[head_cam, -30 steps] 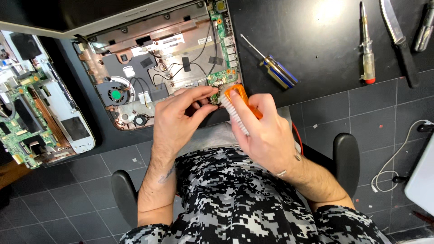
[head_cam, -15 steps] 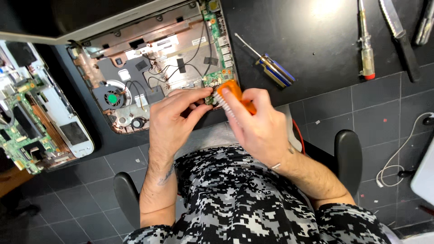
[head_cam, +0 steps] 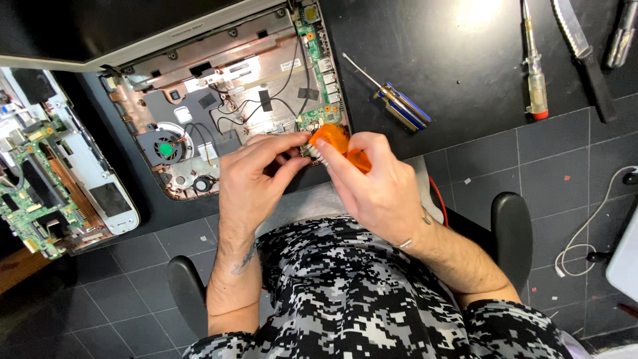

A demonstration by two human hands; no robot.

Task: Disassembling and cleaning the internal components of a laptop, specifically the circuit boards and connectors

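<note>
Item, my right hand (head_cam: 379, 193): fingers curled and pressed around an orange-handled tool (head_cam: 340, 146), gripping it at the near edge of the opened laptop base (head_cam: 219, 113).
Item, my left hand (head_cam: 252, 183): fingertips (head_cam: 299, 138) drawn together just beside the tool's tip; whether they pinch anything I cannot tell.
Item, green circuit board (head_cam: 318, 60): along the base's right side, its lower end just above the tool.
Item, blue-handled screwdriver (head_cam: 392, 96): on the black mat (head_cam: 465, 73), right of the base.
Item, stripped motherboard assembly (head_cam: 46, 179): far left.

Translucent glossy orange plastic tool handle (head_cam: 340, 147), matt black desk surface (head_cam: 465, 80), bare copper-toned laptop chassis (head_cam: 219, 100)
</note>
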